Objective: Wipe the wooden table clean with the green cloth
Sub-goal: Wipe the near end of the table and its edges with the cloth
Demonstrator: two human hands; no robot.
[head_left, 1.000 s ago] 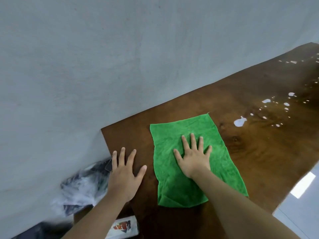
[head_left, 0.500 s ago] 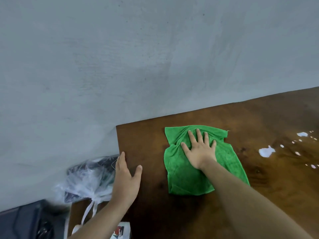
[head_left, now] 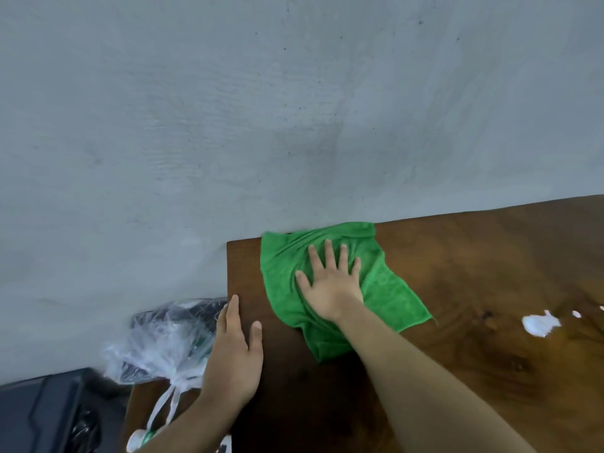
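Observation:
The green cloth [head_left: 389, 289] lies bunched on the dark wooden table [head_left: 474, 263], its far edge against the grey wall near the table's left corner. My right hand [head_left: 330, 282] presses flat on the cloth with fingers spread. My left hand [head_left: 237, 351] rests on the table's left edge, fingers straight and together, thumb on the tabletop. A white spill [head_left: 539, 323] and smaller white drops [head_left: 577, 313] sit on the wood to the right of the cloth.
A grey wall [head_left: 294, 109] rises directly behind the table. Left of the table edge a knotted clear plastic bag [head_left: 163, 344] holds dark items. A dark bin [head_left: 39, 416] stands at the bottom left, and a white and green object [head_left: 140, 439] lies below the bag.
My right hand has pushed the cloth away from me up to the wall, bunching it. My left hand has slid from the tabletop onto the left edge. The view has swung left.

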